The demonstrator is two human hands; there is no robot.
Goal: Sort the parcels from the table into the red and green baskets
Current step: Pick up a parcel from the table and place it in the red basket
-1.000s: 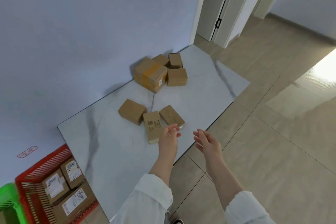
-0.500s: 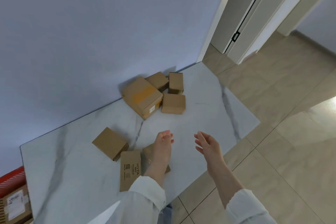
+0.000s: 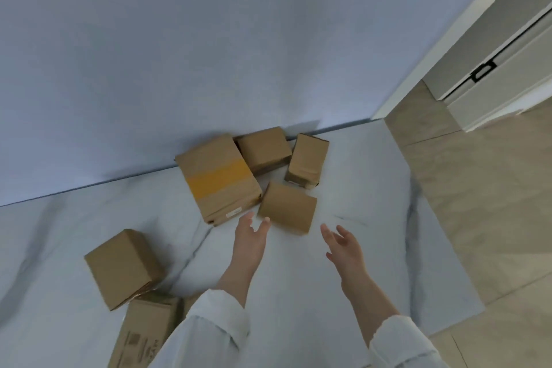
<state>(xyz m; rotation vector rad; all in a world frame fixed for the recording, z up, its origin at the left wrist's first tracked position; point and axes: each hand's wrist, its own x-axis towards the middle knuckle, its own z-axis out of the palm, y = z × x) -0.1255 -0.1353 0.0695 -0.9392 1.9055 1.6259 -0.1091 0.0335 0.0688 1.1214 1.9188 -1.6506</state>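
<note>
While the left hand (image 3: 250, 233) and right hand (image 3: 343, 243) hover open and empty over the tabletop (image 3: 373, 182), the box (image 3: 288, 207) lies at twelve o'clock between them, long axis roughly nine-to-three, the left nearer, possibly touching it.

Two bare hands reach forward, both open and holding nothing.

The left hand (image 3: 250, 234) lies just below the centre of the frame, fingers straight and pointing up the frame, thumb spread to the right. The right hand (image 3: 343, 245) is to its right at about the same height, apart from it, palm turned to the left and fingers loosely spread. Both forearms are bare and run down to the white left sleeve (image 3: 209, 329) and right sleeve (image 3: 400, 343) at the bottom edge.
</note>
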